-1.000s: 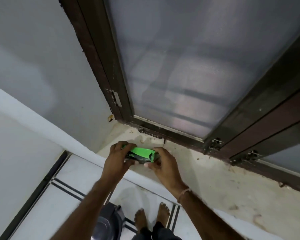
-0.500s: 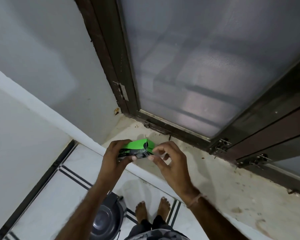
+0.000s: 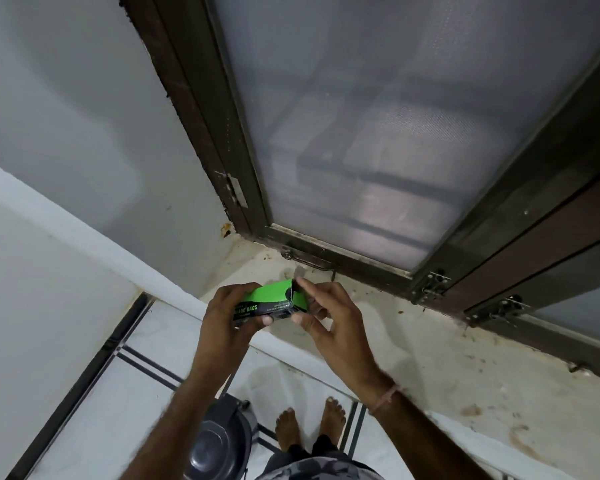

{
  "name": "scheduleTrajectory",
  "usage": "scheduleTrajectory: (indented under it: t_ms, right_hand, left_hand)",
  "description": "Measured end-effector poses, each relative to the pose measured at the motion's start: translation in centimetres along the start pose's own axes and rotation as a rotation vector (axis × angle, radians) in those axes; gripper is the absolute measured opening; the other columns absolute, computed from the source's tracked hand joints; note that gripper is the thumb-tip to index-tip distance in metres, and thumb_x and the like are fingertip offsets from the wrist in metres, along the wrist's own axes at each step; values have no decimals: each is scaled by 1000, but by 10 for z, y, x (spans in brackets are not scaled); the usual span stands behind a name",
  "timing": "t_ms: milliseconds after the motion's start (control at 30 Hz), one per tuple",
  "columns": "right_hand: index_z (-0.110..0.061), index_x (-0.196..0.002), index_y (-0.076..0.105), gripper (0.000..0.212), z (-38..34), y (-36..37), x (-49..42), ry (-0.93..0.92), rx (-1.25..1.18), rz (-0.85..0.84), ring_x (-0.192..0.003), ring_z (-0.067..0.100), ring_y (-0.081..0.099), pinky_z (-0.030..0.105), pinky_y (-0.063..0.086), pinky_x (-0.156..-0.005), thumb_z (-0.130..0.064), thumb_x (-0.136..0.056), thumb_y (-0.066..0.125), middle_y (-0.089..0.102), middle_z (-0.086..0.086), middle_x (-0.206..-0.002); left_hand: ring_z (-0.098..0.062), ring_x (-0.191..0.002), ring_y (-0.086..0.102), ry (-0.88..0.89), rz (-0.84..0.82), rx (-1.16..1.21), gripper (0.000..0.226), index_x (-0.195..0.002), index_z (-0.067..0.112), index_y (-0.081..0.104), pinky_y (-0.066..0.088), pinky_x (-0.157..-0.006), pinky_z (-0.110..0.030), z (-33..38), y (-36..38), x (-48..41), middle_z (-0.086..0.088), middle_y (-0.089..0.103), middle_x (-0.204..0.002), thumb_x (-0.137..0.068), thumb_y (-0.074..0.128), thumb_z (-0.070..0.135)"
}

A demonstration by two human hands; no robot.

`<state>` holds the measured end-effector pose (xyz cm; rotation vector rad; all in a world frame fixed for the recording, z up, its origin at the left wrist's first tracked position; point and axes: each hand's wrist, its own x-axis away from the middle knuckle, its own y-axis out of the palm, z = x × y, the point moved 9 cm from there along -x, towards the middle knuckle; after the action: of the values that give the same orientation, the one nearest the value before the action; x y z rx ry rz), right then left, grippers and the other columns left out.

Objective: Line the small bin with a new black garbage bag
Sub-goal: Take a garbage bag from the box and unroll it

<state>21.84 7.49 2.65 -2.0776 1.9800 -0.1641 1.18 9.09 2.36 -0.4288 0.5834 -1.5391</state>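
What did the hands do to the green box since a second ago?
The right hand moved from gripping the right end of the green cardboard garbage-bag box to working on it. Its fingers now pinch the end flap, which has come open. The left hand still grips the box, and the round dark bin stays on the floor.

bare forearms (image 3: 187, 407), pinkish thread band (image 3: 385, 399) on right wrist, bare feet (image 3: 288, 427), dark trousers (image 3: 322, 445), grey patterned top (image 3: 312, 471)

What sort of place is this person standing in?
Most likely a home: a screened window in a dark frame, a stained stone sill, and a tiled floor with bare feet beside a small bin.
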Motion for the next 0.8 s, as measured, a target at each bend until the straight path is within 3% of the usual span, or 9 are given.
scheduleTrajectory:
  t_ms: [133,200,367,533,633,800]
  right_hand:
    - [-17,-137,66,44,-3,-3,-2,-10,3,18,-110,6,65,15,54,-87,-20,-95,77,61,0,-124]
    - [-16,-125,67,34,-3,-5,-2,-17,6,41,-110,8,66,19,54,-87,-21,-94,78,64,-2,-124]
    - [-18,-132,68,40,-2,1,-1,-25,-2,-29,-120,5,61,17,54,-90,-15,-93,77,59,-5,-132]
    - [-13,-101,77,10,-1,-13,5,16,-151,83,-106,16,70,30,58,-87,-20,-97,73,72,-2,-110]
    - [-11,-98,79,6,4,-11,6,99,-243,88,-103,14,71,27,57,-87,-11,-93,77,74,-1,-107]
    - [-23,-130,67,46,14,-6,5,214,-332,40,-112,14,71,26,61,-88,-9,-88,82,73,-5,-126]
  left_hand:
    - [-14,-107,62,22,-32,-40,52,-128,29,66,52,-92,-27,3,-4,2,10,59,-118,-80,79,41]
    - [-16,-108,63,18,-33,-33,50,-128,32,64,51,-92,-26,6,-6,3,10,58,-118,-80,78,41]
    - [-20,-110,62,19,-60,-70,55,-130,29,66,54,-94,-36,9,-8,1,9,59,-120,-79,77,47]
    - [-20,-110,62,8,-30,-76,59,-130,27,66,57,-93,-42,9,-14,1,9,58,-120,-79,74,55]
    - [-21,-112,62,17,-42,-92,61,-131,29,65,56,-94,-44,12,-14,-1,10,58,-121,-78,71,60]
    - [-25,-113,57,83,-72,-232,54,-131,28,66,55,-88,-40,31,-12,-7,7,59,-123,-82,80,45]
